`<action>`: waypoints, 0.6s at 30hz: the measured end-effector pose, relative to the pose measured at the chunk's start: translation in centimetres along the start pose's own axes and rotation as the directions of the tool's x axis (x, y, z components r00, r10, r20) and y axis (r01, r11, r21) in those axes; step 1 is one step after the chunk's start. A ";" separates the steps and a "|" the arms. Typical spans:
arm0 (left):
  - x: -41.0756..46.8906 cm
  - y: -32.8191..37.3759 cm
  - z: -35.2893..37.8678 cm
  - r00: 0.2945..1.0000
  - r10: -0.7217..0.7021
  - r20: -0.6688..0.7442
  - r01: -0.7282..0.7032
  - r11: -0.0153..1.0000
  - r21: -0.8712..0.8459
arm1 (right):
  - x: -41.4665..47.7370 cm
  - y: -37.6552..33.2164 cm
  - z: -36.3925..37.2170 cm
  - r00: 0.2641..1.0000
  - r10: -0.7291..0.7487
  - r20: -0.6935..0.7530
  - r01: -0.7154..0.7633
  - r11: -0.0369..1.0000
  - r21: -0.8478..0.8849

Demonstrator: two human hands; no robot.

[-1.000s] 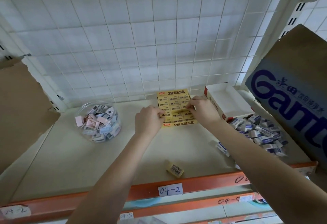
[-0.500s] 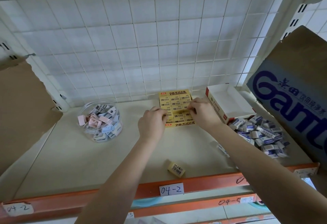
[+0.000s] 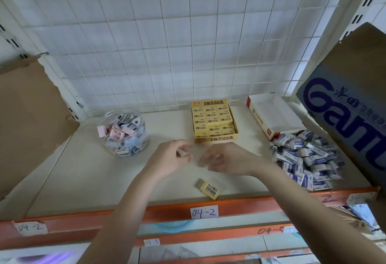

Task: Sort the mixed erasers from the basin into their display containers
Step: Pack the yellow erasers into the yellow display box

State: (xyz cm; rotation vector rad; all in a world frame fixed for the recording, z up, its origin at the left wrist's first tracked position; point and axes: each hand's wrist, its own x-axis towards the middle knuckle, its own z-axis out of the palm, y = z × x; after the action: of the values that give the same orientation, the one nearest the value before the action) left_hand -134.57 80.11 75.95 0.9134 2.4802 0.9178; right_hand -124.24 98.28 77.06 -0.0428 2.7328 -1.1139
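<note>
A yellow display box [image 3: 215, 138] packed with yellow 2B erasers stands at the back middle of the shelf. My left hand [image 3: 172, 158] and my right hand [image 3: 222, 158] hover just in front of it, fingers loosely curled and blurred. A small pale patch shows between my left thumb and fingers; I cannot tell whether it is an object. One loose yellow eraser [image 3: 208, 188] lies near the shelf's front edge. A heap of blue-and-white erasers [image 3: 307, 157] lies at the right, beside an empty white and red box [image 3: 273, 115]. A clear round jar [image 3: 123, 134] of pink and blue erasers stands at the left.
A large cardboard carton with blue lettering [image 3: 344, 107] leans in from the right. A brown cardboard flap [image 3: 27, 113] covers the left. A white wire grid [image 3: 167, 44] closes the back. The orange front rail [image 3: 167, 211] carries a "04-2" label.
Both hands have drawn back from the yellow box toward me and now hang over the shelf in front of it. The box is fully in view.
</note>
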 end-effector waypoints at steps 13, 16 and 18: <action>-4.4 -0.3 1.9 0.979 0.082 0.186 -0.104 0.989 0.109 | -0.8 -2.1 0.6 0.966 0.031 0.258 0.008 0.989 -0.148; -4.7 -0.3 1.9 0.980 0.076 0.186 -0.090 0.994 0.066 | -1.0 -1.6 0.5 0.974 0.058 0.220 -0.028 0.990 -0.138; -4.8 0.0 1.9 0.980 0.065 0.189 -0.072 0.997 0.026 | -0.9 -0.9 -0.1 0.988 0.064 0.144 -0.043 0.989 -0.143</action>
State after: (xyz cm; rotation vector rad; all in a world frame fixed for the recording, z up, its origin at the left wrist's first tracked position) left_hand -130.12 77.74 74.99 1.0514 2.3224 0.7752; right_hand -123.36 97.73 77.91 -0.0679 2.6573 -0.8674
